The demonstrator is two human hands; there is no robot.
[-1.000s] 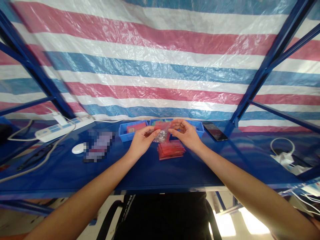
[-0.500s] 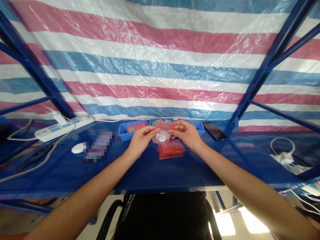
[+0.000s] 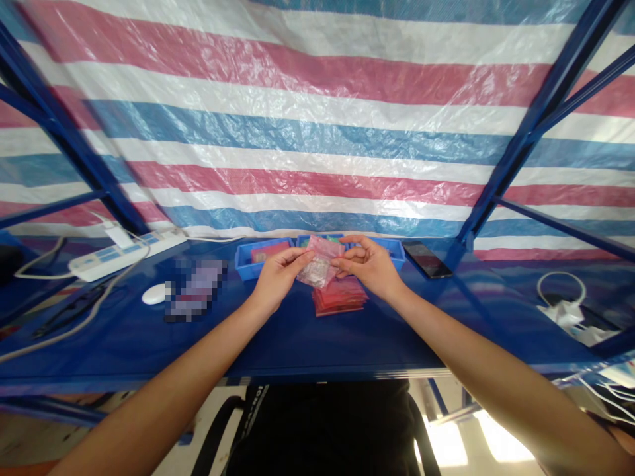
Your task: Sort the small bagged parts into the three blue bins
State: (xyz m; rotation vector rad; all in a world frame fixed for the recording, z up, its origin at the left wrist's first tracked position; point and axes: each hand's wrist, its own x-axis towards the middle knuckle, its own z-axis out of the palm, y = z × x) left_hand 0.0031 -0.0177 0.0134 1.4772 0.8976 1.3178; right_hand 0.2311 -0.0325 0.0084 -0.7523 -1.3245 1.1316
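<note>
A small clear plastic bag [image 3: 317, 270] with a pinkish upper part is held up between my hands. My left hand [image 3: 278, 274] pinches its left edge between thumb and fingers. On the opposite side, my right hand [image 3: 373, 268] grips the bag's right edge, its index finger lifted away. The bag's contents look silvery or clear and are too small to name. Just below the bag lies a stack of flat red packets [image 3: 340, 299] on the blue table [image 3: 278, 344].
Behind my hands stand a left blue bin [image 3: 248, 270] with reddish packets, a middle blue bin [image 3: 303, 240] with something green, and a partly hidden right blue bin [image 3: 397, 254]. A phone [image 3: 427, 259] lies right; a white power strip [image 3: 126, 256] and white mouse-like object [image 3: 155, 294] lie left.
The bag has tilted, its lower end swinging slightly left and its top showing more pink. The fingers of my right hand have shifted, with the index finger raised. My left hand has hardly moved.
</note>
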